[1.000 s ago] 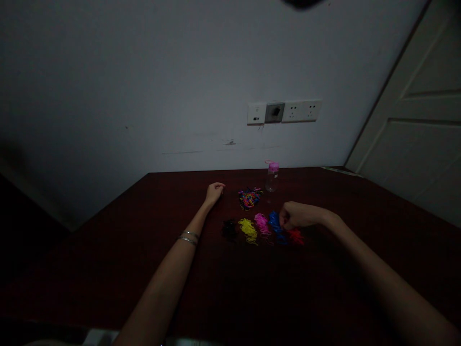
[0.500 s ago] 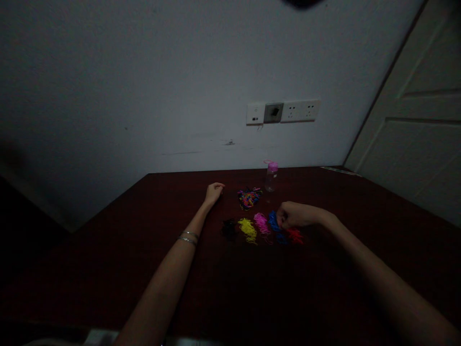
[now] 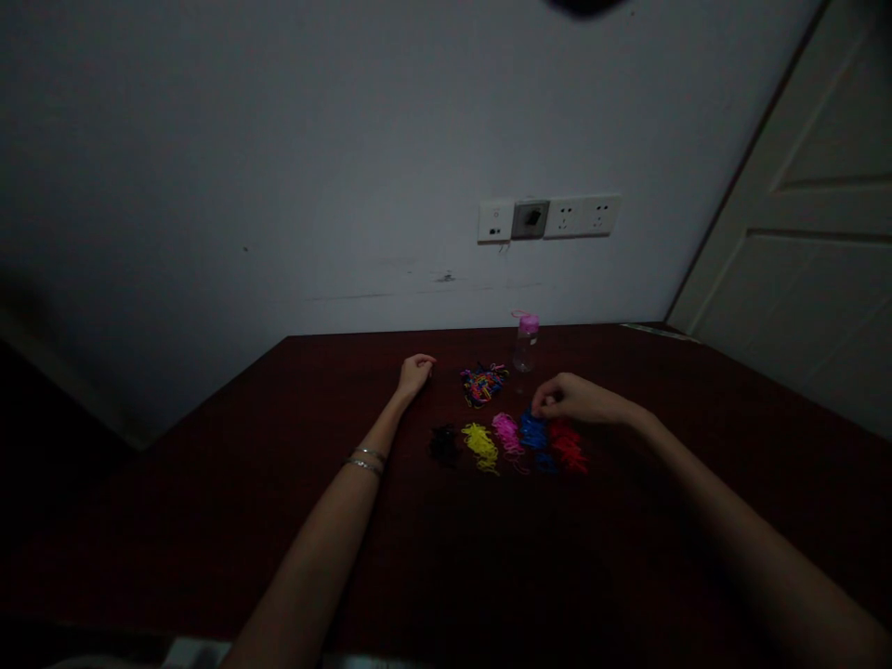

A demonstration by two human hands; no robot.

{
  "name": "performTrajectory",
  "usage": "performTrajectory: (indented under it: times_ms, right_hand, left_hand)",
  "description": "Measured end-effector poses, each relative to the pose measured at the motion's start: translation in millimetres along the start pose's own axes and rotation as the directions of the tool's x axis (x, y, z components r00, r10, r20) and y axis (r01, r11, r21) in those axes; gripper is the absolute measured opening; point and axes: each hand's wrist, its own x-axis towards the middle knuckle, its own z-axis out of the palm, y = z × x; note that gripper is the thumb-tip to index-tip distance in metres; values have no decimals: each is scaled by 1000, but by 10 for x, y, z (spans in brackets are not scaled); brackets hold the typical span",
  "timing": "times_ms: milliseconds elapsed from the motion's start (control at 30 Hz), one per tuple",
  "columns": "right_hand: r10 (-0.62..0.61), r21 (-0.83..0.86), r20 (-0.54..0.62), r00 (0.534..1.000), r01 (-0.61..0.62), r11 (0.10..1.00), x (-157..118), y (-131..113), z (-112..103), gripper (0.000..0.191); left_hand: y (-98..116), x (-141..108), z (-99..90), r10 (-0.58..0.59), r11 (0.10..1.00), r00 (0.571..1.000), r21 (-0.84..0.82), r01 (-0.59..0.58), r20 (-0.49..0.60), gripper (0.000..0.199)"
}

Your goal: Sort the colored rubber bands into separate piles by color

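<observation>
From here I see my two bare hands well apart over the dark reddish-brown wooden table [image 3: 279, 520]. My right hand [image 3: 563, 398], right of centre in the frame, has its fingertips drawn together at the upper end of the loose pile of blue stringy bands [image 3: 533, 431]; I cannot tell whether they pinch a strand. Just below and right of that hand lies the pile of red stringy bands [image 3: 570, 448]. Leftward from the blue run a pink pile [image 3: 507, 431], a yellow pile [image 3: 480, 447] and a black pile [image 3: 444, 445]. My left hand [image 3: 415, 373] rests near the centre of the frame, fingers curled; I make out nothing in it, though its palm is hidden from me. Between my hands, above the row, sits a tangled multicoloured heap of bands [image 3: 482, 384]. Beside its upper right stands a clear bottle with a pink lid [image 3: 526, 346], upright.
</observation>
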Motion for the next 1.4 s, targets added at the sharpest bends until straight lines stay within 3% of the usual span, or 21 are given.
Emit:
performTrajectory:
  times_ms: [200,433,600,867,1400]
  right_hand:
    - [47,-16,-211,976,-51,999,94,198,-14,33]
    - [60,-144,-313,948,-110,984,379,391,21,30]
    - [86,-243,-349,933,-179,953,573,455,53,33]
    - [108,-298,-352,930,-221,929,759,425,137,33]
    - [145,-362,-402,904,-302,882,793,376,246,28]
  left_hand:
    - [-82,37,26,17,1000,1000,20,-18,9,21]
    - [-56,2,11,24,996,1000,91,-25,8,23]
    - [-28,-27,-9,56,982,998,179,-59,19,23]
    - [9,-64,-10,44,988,999,149,-48,27,20]
    - [-34,-48,-11,59,987,997,145,-65,45,21]
